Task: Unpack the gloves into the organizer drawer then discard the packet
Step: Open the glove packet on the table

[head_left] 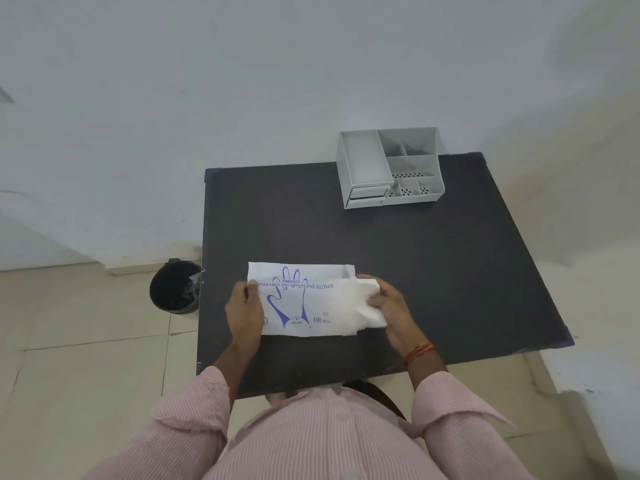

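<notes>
A white packet [304, 299] printed with a blue hand outline and "polyethylene gloves" lies flat near the front of the dark table [433, 265]. My left hand [244, 313] grips the packet's left end. My right hand [389, 306] is shut on a wad of white gloves [369, 303] that sticks out of the packet's right end. The grey organizer [388, 168] stands at the table's far edge, with two shut drawers [367, 197] at its front left.
A black bin [175, 289] with a dark liner stands on the tiled floor just left of the table. A white wall rises behind the table. My pink striped sleeves fill the bottom of the view.
</notes>
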